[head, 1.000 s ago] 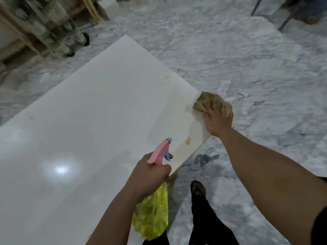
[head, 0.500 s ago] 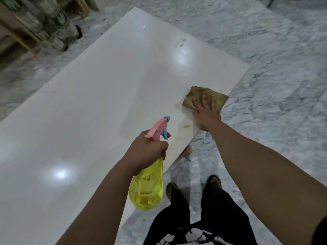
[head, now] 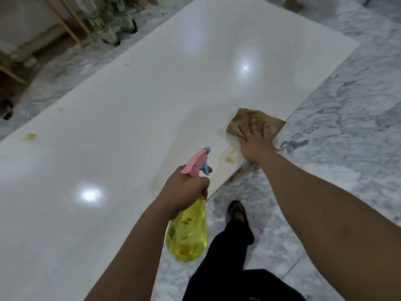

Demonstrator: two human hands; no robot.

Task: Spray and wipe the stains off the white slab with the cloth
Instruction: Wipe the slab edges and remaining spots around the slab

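Observation:
A large glossy white slab lies flat across the view. My right hand presses a brown cloth flat onto the slab near its right edge, fingers spread straight. My left hand grips the neck of a yellow spray bottle with a pink and blue trigger head, held above the slab's near edge. A yellow stain with a wet smear sits just left of my right hand. Two more yellow stains mark the slab's far left edge.
Grey marble floor surrounds the slab. A wooden rack with stone slabs stands at the back left. My dark trouser leg and sandalled foot stand on the floor beside the slab's near edge.
My right hand has slid the cloth along the slab's right edge, leaving a wet smear. The view has shifted so more of the slab shows. The spray bottle stays in my left hand.

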